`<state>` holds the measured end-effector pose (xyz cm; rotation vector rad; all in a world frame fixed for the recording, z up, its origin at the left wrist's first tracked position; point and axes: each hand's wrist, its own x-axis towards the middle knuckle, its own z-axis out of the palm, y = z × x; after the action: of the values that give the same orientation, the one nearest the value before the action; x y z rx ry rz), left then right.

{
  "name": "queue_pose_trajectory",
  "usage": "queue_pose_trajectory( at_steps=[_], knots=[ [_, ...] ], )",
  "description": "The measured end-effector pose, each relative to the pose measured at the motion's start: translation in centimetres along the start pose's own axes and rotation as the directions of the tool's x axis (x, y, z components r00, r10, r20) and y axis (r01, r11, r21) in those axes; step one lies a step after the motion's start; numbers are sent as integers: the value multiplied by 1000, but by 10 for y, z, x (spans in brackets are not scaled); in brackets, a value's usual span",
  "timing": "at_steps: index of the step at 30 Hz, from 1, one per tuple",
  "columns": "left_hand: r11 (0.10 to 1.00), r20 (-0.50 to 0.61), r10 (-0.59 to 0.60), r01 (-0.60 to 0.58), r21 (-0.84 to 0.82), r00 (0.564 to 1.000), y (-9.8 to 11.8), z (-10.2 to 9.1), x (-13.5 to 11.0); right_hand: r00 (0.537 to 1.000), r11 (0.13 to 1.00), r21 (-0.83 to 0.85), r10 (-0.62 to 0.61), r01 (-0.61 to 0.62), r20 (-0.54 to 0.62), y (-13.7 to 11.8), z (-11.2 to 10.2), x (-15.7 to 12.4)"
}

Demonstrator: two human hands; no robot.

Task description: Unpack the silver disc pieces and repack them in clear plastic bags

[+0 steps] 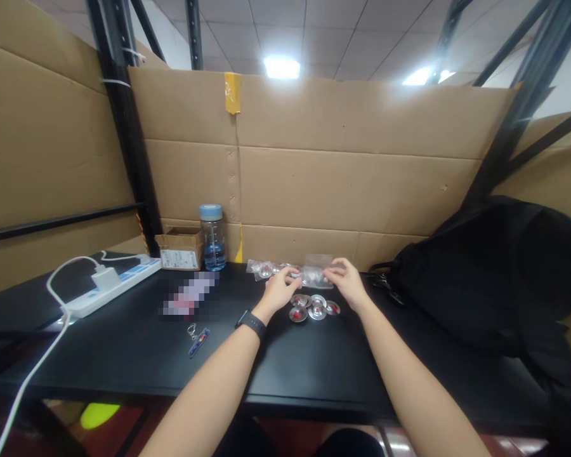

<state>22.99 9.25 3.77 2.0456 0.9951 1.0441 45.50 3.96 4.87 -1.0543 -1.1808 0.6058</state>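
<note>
A small clear plastic bag (316,277) is between my two hands, close to the back of the black table. At its right edge, my right hand (346,282) pinches the plastic between thumb and fingers. The fingers of my left hand (282,291) are curled together at the bag's left side and seem to grip it; the exact contact is too small to make out. Just below the hands lies a cluster of round silvery discs (317,308) with red marks in their middles. More clear packets (265,269) with shiny round contents lie behind my left hand.
A water bottle (214,241) and an open cardboard box (179,249) stand at the back left. Nearer are a power strip (118,289), a blurred-out item (190,295) and a keychain (198,341). A black backpack (485,279) fills the right side. Cardboard walls (314,190) enclose the table.
</note>
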Motion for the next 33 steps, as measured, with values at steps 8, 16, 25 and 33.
queue_pose_trajectory(
  at_steps=[8, 16, 25, 33],
  knots=[
    [910, -154, -258, 294, 293, 954, -16, -16, 5, 735, 991, -123, -124, 55, -667, 23, -79, 23],
    [908, -50, -107, 118, 402, 993, -28, -12, 6, 871, 871, -448, -52, -200, -489, 46, -89, 26],
    [870, 254, 109, -216, 444, 961, -29, 6, 11, 941, 509, -803, 42, -310, -337, 48, -69, 14],
    [762, 200, 83, -192, 618, 976, -24, 5, 7, 993, 396, -915, -45, -81, -107, 24, -33, 1]
  ],
)
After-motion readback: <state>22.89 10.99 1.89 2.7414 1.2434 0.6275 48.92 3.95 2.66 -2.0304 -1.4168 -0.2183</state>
